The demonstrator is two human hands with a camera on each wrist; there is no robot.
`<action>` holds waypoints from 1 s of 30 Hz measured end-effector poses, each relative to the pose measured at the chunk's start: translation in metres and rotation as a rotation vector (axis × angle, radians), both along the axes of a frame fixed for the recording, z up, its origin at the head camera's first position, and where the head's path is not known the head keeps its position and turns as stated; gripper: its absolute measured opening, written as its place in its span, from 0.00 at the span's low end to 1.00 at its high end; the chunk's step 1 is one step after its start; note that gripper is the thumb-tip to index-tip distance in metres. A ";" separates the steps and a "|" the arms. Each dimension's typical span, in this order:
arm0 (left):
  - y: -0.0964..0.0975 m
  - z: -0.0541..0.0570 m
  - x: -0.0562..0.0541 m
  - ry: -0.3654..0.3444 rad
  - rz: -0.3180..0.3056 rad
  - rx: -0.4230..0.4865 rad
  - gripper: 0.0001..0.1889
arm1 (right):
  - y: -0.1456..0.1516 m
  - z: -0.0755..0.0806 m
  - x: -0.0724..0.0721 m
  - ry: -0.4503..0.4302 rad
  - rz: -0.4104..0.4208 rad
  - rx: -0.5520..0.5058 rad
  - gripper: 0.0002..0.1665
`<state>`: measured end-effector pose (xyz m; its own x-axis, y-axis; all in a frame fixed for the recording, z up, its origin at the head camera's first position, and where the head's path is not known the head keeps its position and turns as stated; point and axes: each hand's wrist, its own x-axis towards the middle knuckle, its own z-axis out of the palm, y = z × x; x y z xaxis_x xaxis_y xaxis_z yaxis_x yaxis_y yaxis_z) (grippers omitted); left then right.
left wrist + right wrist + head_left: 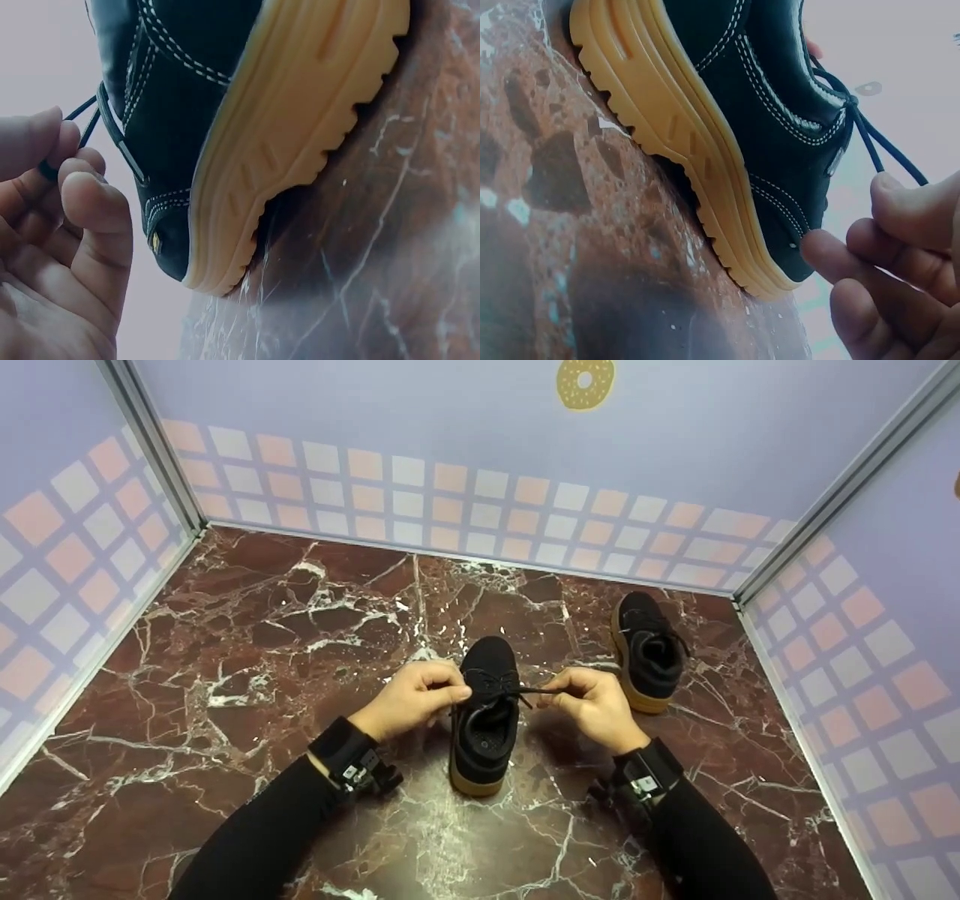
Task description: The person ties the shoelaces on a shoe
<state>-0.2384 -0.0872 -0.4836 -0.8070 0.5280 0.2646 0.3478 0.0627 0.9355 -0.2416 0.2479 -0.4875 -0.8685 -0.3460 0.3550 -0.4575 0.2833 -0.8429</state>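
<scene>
A black shoe (489,735) with a tan sole (255,150) stands upright on the floor between the hands, toe pointing away. The left hand (411,697) pinches a loop of the black shoelace (88,124) between thumb and finger, on the shoe's left side. On the other side, the right hand (592,706) pinches another loop of lace (889,150) and holds it out sideways. Both loops run to a knot (851,101) over the shoe's tongue. A loose lace end hangs beside the shoe in each wrist view.
A second black shoe (646,660) with a tan sole stands to the right, beyond the right hand. The marbled red-brown floor (247,697) is bounded by lilac panels (480,427) with pink and white squares at the back and both sides.
</scene>
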 end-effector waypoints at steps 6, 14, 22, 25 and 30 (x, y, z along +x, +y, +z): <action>0.000 0.002 0.000 0.021 0.038 -0.086 0.10 | -0.003 -0.005 0.000 -0.094 0.064 -0.152 0.05; 0.003 0.001 0.001 0.032 0.044 -0.098 0.09 | -0.009 -0.006 0.004 -0.194 0.155 -0.366 0.14; 0.005 0.000 0.001 0.020 0.062 -0.085 0.09 | -0.002 -0.006 -0.001 -0.083 0.291 -0.390 0.05; 0.005 -0.003 0.000 0.019 0.058 -0.069 0.09 | -0.001 -0.007 -0.002 -0.153 0.391 -0.446 0.06; 0.004 -0.004 -0.001 0.022 0.056 -0.061 0.09 | 0.000 -0.006 -0.002 -0.148 0.392 -0.288 0.09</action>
